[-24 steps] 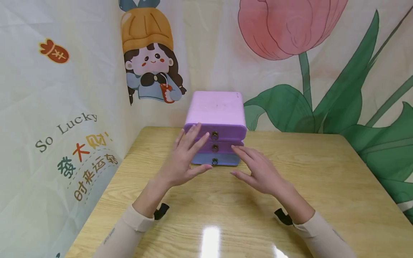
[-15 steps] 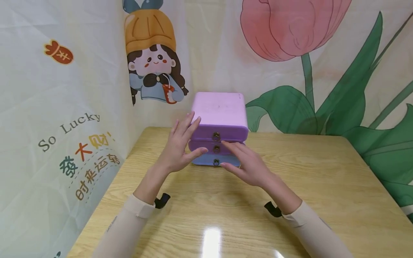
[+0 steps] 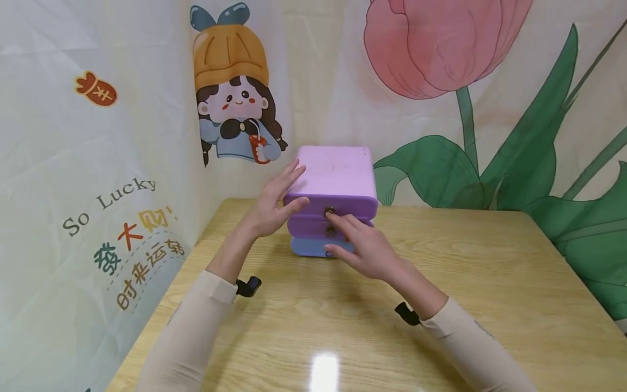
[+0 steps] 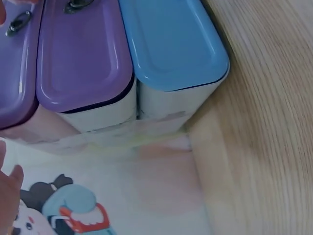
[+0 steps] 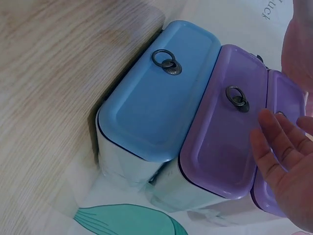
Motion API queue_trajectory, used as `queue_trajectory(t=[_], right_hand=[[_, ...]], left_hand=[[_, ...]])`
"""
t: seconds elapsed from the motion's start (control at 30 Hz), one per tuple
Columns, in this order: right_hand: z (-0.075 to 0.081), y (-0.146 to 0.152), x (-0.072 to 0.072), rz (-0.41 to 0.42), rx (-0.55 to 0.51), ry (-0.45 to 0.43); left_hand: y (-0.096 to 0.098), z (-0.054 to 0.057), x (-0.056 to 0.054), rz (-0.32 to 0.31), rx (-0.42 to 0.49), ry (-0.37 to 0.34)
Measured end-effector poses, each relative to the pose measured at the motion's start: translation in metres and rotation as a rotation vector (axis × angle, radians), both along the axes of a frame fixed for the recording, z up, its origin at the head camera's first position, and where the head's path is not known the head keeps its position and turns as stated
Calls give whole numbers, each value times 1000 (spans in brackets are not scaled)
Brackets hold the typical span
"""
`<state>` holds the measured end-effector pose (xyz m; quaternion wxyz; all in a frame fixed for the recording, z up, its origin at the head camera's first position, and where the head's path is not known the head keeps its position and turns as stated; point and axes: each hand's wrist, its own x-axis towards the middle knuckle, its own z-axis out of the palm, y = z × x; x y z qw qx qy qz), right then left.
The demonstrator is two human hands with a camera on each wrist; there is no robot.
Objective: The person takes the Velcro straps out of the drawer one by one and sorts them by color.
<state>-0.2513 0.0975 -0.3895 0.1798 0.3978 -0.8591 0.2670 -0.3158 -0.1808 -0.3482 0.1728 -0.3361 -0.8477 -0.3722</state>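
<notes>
A small three-drawer cabinet with a pink top stands at the back of the table. Its upper drawer and middle drawer are purple; the bottom drawer is blue. Each front carries a dark metal ring pull, such as the middle one. My left hand is at the cabinet's upper left corner, fingers extended along its side and thumb before the upper front; contact is unclear. My right hand has its fingertips just by the upper drawer's ring pull, its fingers slightly bent around nothing visible.
The wood-grain table extends on both sides and in front of the cabinet. Printed cloth hangs behind it, and another cloth side rises at the left. Dark wrist mounts show below both hands.
My left hand has moved up and away to the cabinet's left edge. The right hand has shifted left, its fingertips coming to the upper ring pull. All drawers stay closed.
</notes>
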Motion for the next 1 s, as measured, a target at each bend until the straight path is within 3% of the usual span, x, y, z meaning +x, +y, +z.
queue_trajectory(t=[0.17,0.37,0.7,1.0], right_hand=[[1,-3,-2,-18,1,11],[-1,-5,-4,-42,35,-4],[-8,-13,-8,-41,30,90],[-10,-20,-9,-52,42,71]], left_hand=[[-3,-1,-13,-51,51,-65],[-5,-4,-21,-28,25,-97],[-10,10,-35,-53,-25,-153],[-18,14,-43,-113,112,-320]])
